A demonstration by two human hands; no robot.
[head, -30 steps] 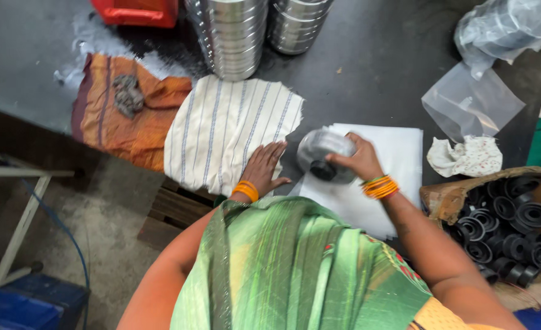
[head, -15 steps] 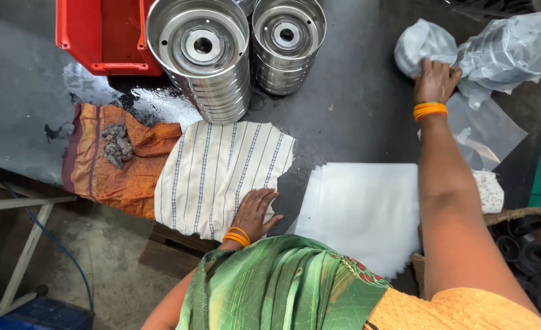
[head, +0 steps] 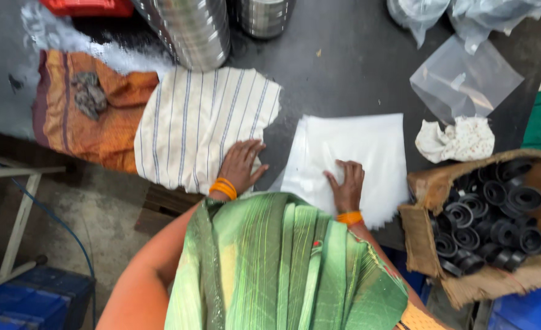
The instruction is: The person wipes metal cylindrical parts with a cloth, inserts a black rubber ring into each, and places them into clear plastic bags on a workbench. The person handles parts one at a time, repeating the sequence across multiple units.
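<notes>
My left hand (head: 241,165) rests flat, fingers spread, on the near edge of a cream cloth with thin blue stripes (head: 200,122) on the dark table (head: 331,67). My right hand (head: 345,183) lies palm down on a stack of white sheets (head: 356,153), near its front edge, holding nothing. Both wrists carry orange bangles. Two bagged shiny parts (head: 417,12) lie at the far right of the table, away from both hands.
Stacks of shiny metal rings (head: 191,30) stand at the back beside a red crate (head: 90,6). An orange cloth (head: 81,116) lies left. At right are an empty clear bag (head: 463,79), a crumpled rag (head: 456,139) and a cardboard box of black rings (head: 490,214).
My right hand left the bagged part at the far right of the table and came back down onto the white sheets. My left hand stayed on the striped cloth.
</notes>
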